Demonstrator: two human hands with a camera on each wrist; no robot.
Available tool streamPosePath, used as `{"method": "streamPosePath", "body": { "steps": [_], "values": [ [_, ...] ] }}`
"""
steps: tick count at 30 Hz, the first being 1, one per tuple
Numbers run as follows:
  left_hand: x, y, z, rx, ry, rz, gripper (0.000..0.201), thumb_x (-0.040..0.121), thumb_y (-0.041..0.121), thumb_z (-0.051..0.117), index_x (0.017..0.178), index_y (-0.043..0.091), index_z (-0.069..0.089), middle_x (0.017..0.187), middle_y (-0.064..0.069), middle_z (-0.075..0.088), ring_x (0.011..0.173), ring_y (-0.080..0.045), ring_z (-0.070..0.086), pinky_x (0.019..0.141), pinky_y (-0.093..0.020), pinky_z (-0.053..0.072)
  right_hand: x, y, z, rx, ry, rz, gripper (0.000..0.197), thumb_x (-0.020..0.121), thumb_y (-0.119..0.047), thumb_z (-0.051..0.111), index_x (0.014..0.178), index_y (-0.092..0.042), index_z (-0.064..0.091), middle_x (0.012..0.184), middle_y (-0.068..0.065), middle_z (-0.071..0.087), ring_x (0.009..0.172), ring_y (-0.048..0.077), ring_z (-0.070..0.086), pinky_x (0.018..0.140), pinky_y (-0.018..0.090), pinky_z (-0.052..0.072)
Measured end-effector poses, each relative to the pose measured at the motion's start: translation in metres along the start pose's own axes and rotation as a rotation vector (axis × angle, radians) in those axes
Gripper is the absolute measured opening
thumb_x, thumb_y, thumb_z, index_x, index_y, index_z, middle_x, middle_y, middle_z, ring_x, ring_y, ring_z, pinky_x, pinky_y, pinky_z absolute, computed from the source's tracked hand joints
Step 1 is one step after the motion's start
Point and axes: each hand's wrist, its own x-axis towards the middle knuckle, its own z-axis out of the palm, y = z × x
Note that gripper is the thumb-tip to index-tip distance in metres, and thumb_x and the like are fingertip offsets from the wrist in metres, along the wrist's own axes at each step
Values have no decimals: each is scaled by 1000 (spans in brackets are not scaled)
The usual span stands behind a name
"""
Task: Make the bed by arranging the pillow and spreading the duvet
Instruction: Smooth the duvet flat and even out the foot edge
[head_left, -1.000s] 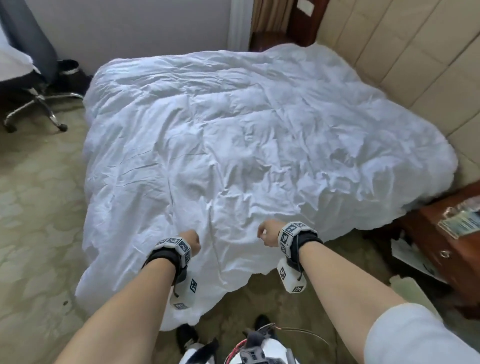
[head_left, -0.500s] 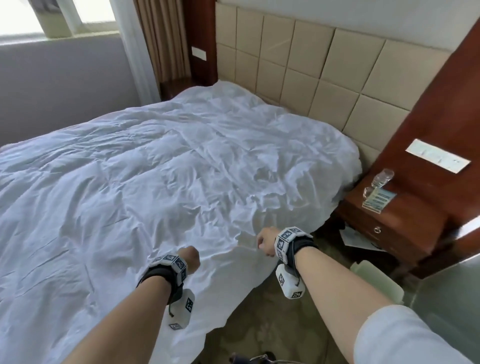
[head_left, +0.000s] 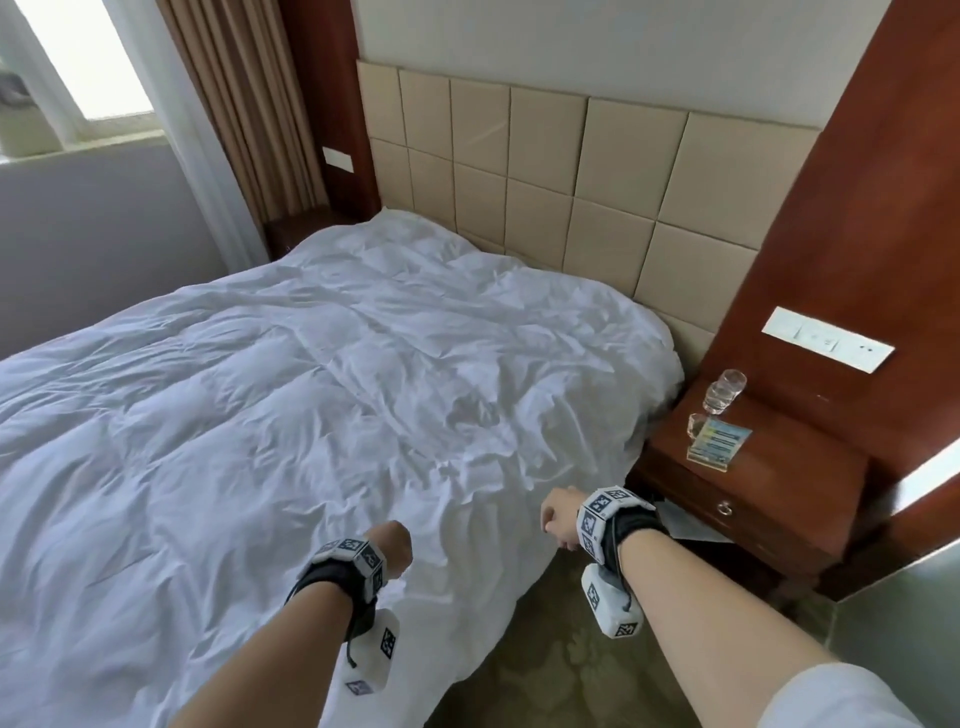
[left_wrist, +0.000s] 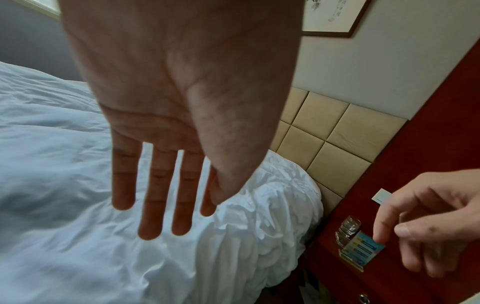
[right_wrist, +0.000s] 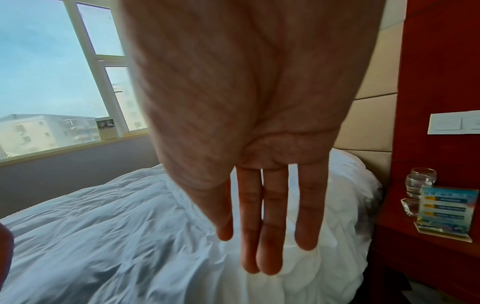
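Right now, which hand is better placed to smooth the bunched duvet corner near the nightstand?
Probably the right hand: it hovers open nearest the duvet's rumpled corner beside the nightstand. The left hand, also open, is farther from it.

We reach both bare forearms forward, a tagged band strapped on each wrist. Our left hand (head_left: 390, 545) hangs with the palm toward the wrist camera, its fingers (left_wrist: 153, 197) straight and a little spread, holding nothing. Our right hand (head_left: 560, 518) is just as empty; the wrist view shows its fingers (right_wrist: 270, 222) stretched straight, while from the left they look loosely bent. The hands are apart.
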Motion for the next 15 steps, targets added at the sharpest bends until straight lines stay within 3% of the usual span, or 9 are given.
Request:
{"method": "streamPosePath", "body": {
  "steps": [2,4,6,8,11,13,15],
  "values": [
    [21,11,-15,22,17,28,18,97,9,44,84,14,56,100,-8,64,82,-23,52,72,-24,42,16,7,-15,37,0,-1,26,91,-10,50,105,-14,71,92,11,76,74,22,69,84,38,60],
    [45,23,-30,22,22,45,13,98,10,46,94,19,54,97,-3,53,85,-19,50,74,-20,40,35,12,-29,83,8,4,25,94,-12,49,107,-14,70,85,8,74,75,21,69,85,38,60],
    [75,37,-41,43,5,71,24,98,10,46,115,14,63,101,-4,56,86,-19,49,75,-20,39,57,18,-42,130,34,21,24,96,-12,50,107,-12,71,81,7,70,77,22,71,85,39,60],
    [107,52,-57,65,4,102,33,99,9,44,127,3,60,116,-11,64,86,-18,47,76,-21,39,80,24,-58,157,55,43,23,96,-12,51,103,-12,72,81,8,72,82,25,74,84,39,61],
    [157,75,-80,64,4,155,33,99,11,44,127,1,60,129,-15,63,88,-20,52,77,-23,41,114,37,-88,161,46,87,24,97,-11,49,106,-8,71,93,16,75,80,25,72,84,40,60],
    [183,87,-94,84,-11,178,33,99,13,45,126,3,62,128,-14,64,102,-24,63,84,-27,47,136,45,-109,148,38,120,25,98,-11,49,107,-8,71,92,15,75,78,24,70,85,40,60],
    [211,96,-109,76,-15,187,33,99,14,45,125,3,62,127,-14,64,114,-26,63,90,-27,49,154,47,-131,141,36,147,26,97,-12,49,106,-8,73,90,12,75,78,25,70,85,40,60]
  ]
}}
